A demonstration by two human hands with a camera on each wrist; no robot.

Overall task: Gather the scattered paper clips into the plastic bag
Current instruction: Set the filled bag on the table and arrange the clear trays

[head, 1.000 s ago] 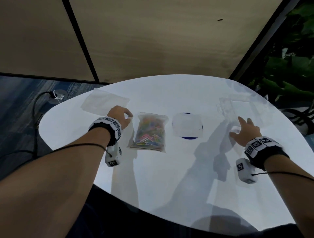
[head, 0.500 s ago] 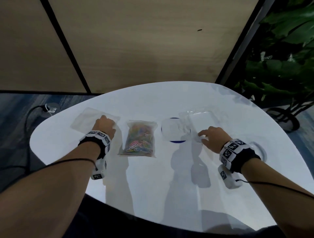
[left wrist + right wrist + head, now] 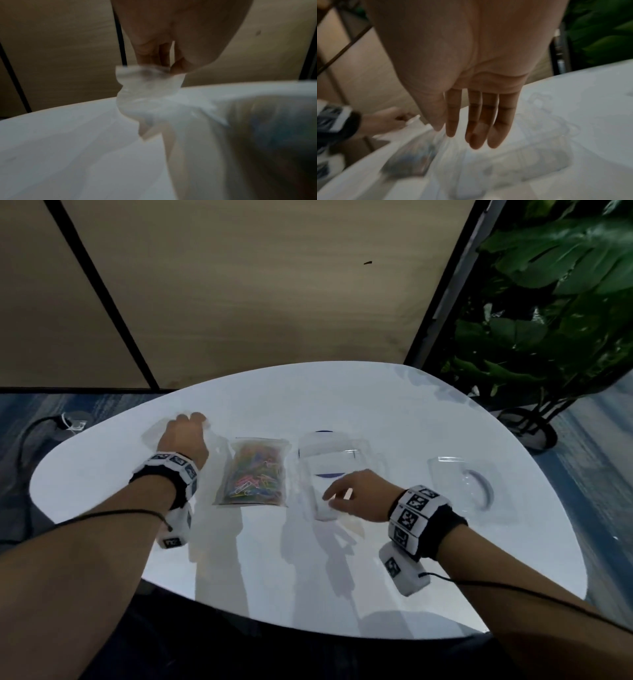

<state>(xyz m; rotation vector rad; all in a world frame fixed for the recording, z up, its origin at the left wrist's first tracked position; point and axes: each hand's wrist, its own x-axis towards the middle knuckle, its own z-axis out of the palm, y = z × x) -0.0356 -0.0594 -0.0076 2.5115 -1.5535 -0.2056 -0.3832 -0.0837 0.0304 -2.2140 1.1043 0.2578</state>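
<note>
- I'm looking over a rounded white table (image 3: 342, 577) standing before beige wall panels, a leafy green plant (image 3: 555, 313) at right.
- A sealed clear bag of coloured paper clips (image 3: 255, 472) is lying mid-table, beside a clear plastic box (image 3: 337, 460).
- My left hand (image 3: 183, 438) is pinching an empty clear plastic bag (image 3: 149, 92); my right hand (image 3: 359, 496) is hovering, fingers (image 3: 477, 121) straight.

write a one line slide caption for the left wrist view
Left hand pinches the crumpled edge of an empty clear plastic bag, lifting it off the white table.
</note>
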